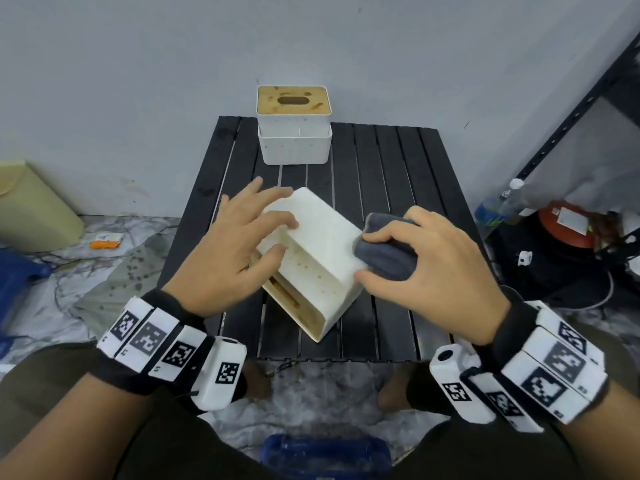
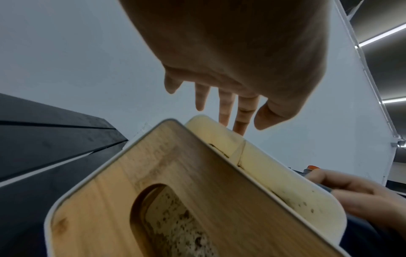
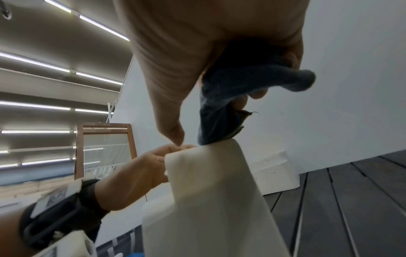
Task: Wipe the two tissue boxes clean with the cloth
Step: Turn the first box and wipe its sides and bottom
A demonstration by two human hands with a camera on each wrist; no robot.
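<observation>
A white tissue box with a wooden lid lies tipped on its side at the middle of the black slatted table. Brown specks dot its near face. My left hand rests on its upper left part with fingers spread and straight; its fingers reach over the box's edge above the wooden lid. My right hand grips a bunched grey cloth and presses it on the box's right edge. The second tissue box stands upright at the table's back edge.
A grey wall runs close behind the table. A beige bin stands on the floor at left. At right are a black shelf frame, a plastic bottle and a red item. A blue object lies by my knees.
</observation>
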